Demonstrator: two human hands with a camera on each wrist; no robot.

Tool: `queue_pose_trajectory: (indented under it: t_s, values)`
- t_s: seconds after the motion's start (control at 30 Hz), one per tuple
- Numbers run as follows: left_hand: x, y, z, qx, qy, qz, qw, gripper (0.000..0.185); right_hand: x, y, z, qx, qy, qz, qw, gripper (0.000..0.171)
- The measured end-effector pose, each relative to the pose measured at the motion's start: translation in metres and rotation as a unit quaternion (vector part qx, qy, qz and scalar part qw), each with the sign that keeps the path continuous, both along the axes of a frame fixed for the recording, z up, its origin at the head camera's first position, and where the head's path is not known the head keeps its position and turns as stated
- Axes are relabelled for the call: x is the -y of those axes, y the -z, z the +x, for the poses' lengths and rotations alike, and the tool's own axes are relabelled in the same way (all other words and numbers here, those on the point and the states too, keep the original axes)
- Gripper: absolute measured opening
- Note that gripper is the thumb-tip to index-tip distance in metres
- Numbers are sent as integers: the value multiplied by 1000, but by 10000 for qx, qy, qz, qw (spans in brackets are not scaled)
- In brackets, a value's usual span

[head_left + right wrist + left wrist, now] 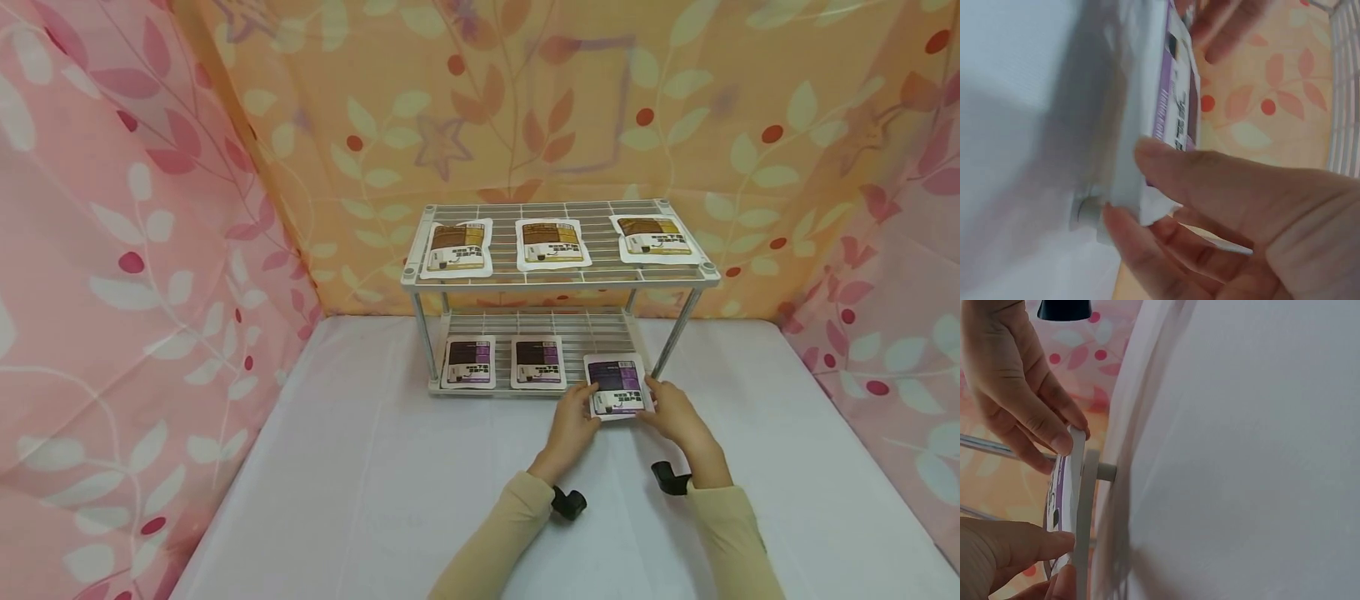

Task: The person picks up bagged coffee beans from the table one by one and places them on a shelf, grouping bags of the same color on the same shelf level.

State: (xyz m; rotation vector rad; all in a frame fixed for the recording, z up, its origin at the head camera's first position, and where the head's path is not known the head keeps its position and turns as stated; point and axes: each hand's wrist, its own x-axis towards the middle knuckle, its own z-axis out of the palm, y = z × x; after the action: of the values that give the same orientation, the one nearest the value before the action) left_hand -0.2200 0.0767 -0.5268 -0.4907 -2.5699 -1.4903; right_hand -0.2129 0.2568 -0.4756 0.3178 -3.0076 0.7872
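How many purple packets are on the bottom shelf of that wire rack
3. Two purple packets lie flat on the lower shelf, one at the left and one in the middle; the third sits at its right front edge, held between the left hand and right hand.

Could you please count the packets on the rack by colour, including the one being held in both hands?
Brown packets, top shelf: 3
Purple packets, bottom shelf: 3, counting the one held by the left hand and right hand
Total: 6

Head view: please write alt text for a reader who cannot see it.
Both hands, left hand and right hand, hold a flat purple-and-white packet at the front edge of a white two-tier wire rack on a white table.
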Motion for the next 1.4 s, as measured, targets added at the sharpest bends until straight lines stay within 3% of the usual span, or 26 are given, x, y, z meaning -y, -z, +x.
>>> queue_pose_trajectory:
  t_s: [0.33,0.57,0.87,0.97,1.1,1.27,1.4]
  values:
    - [-5,-6,-12,-263,-251,-386,9986,53,13,5,-7,-748,533,143,9957,48]
    - [-7,-4,-20,-415,-255,-401,9980,46,18,19,-16,-1262,777,46,9889,38]
    - [-12,-9,-28,-319,-305,-315,9985,38,29,28,-24,-1980,927,194,9756,28]
    - [-12,-10,-30,-405,-281,-379,9981,37,31,30,-25,-1998,919,173,9754,28]
    - [-11,-11,-33,-483,-224,-414,9977,37,33,32,-26,-1691,897,248,9812,35]
    - [-11,-10,-34,-207,-69,-426,9989,41,35,30,-24,-1201,897,418,9878,45]
    - [-10,-10,-34,-9,39,-526,9986,43,35,29,-22,-1097,904,446,9888,48]
